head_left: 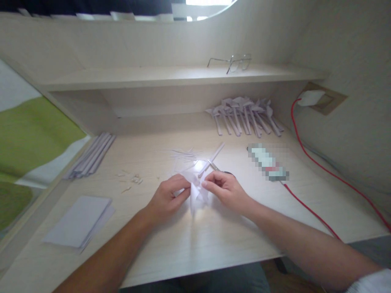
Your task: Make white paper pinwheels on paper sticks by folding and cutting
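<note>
Both my hands meet over the middle of the pale wooden desk [214,240] and pinch one white folded paper piece [197,194]. My left hand [168,197] grips its left side with thumb and fingers. My right hand [224,188] holds its right edge between thumb and forefinger. Just beyond my right hand lie scissors [215,167], partly hidden by my fingers, and a rolled white paper stick [214,156]. Thin paper strips and offcuts [185,155] lie scattered behind the piece.
A pile of finished white paper shapes on sticks [246,116] lies at the back right. Rolled paper sticks [91,156] lie at the left edge, a stack of white sheets [77,221] front left. Glasses [232,62] rest on the shelf. A red cable [317,167] runs to a wall socket [314,98].
</note>
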The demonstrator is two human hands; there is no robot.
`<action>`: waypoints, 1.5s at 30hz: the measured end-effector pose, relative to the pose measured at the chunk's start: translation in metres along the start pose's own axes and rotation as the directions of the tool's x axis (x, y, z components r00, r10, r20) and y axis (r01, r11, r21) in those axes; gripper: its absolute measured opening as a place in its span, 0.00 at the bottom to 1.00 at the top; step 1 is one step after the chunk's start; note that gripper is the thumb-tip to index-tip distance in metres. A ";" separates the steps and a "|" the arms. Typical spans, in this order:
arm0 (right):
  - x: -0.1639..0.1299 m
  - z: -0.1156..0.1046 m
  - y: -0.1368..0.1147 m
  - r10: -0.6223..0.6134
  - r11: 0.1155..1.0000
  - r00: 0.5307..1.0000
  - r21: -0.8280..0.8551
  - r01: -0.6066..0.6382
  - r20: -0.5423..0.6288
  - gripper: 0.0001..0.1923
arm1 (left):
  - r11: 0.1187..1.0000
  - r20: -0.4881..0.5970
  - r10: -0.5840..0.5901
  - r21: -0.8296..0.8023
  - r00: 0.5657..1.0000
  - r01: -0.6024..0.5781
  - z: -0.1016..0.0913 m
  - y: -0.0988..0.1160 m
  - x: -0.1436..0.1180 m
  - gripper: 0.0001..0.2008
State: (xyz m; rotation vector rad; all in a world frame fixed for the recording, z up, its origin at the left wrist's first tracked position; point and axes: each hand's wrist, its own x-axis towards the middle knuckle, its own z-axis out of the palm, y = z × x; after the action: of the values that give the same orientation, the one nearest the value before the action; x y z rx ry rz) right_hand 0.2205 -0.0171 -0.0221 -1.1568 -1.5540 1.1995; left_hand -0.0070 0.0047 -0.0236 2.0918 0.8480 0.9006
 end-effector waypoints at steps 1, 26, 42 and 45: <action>0.002 -0.003 0.000 -0.015 0.999 0.997 0.034 0.018 -0.073 0.12 | 0.996 -0.034 -0.048 -0.075 0.998 0.045 0.000 -0.001 0.000 0.09; -0.016 0.018 -0.038 0.058 0.899 0.992 0.438 -0.003 -0.112 0.24 | 0.899 -0.201 -0.149 -0.434 0.968 0.048 -0.004 0.016 -0.002 0.12; -0.003 0.009 -0.044 -0.031 0.965 0.997 0.258 0.047 -0.068 0.15 | 0.814 -0.035 -0.206 -0.560 0.978 0.152 -0.003 0.001 -0.004 0.17; -0.002 0.011 -0.044 -0.024 0.963 0.997 0.265 0.042 -0.071 0.15 | 0.810 -0.038 -0.206 -0.567 0.978 0.149 -0.004 0.000 -0.004 0.15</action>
State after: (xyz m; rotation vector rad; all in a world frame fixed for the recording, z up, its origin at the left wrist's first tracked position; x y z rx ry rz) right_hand 0.2028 -0.0262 0.0192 -0.9799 -1.3105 1.2893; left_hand -0.0125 0.0026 -0.0226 1.4395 0.7028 1.0099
